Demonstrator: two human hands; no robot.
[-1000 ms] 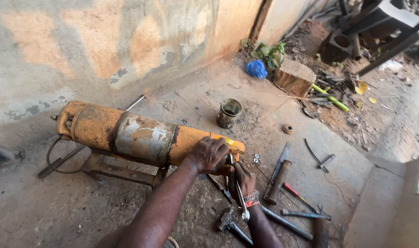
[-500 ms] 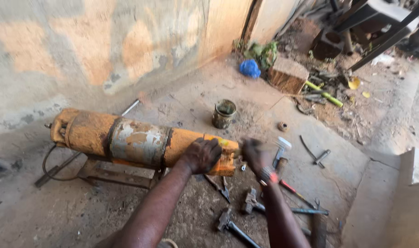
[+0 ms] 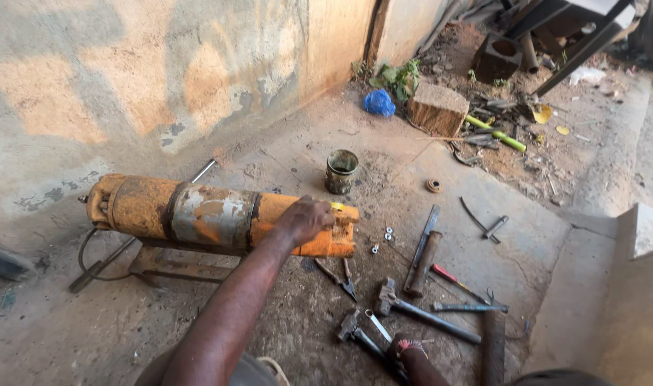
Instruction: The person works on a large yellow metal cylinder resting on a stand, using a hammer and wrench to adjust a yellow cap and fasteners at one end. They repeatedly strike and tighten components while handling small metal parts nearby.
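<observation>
The fingers of the left hand are curled down over the top of an orange, rust-stained metal cylinder, pressed on it near its right end, gripping or steadying it. The cylinder lies on its side across a low metal stand, beside a patched wall, with a bare grey band around its middle under the forearm.

The right hand is low at the bottom edge, among the tools on the ground. Its fingers are mostly out of view, so I cannot tell whether they are apart or closed on anything; they lie just beside a pipe wrench and a small spanner.

As for progress, the work looks to be partway: loose nuts lie on the concrete just below the cylinder's end, which suggests that some fasteners are already off, while the cylinder is otherwise in one piece on the stand.

Beyond the left fingertips the ground holds pliers, a second wrench, a hammer, and a red-handled screwdriver. Further off stand a dirty tin can and a wooden block.

Room is tight to the right of the fingers, where the tools crowd; the bare concrete between the cylinder's end and the can is open. A raised kerb bounds the far right.
</observation>
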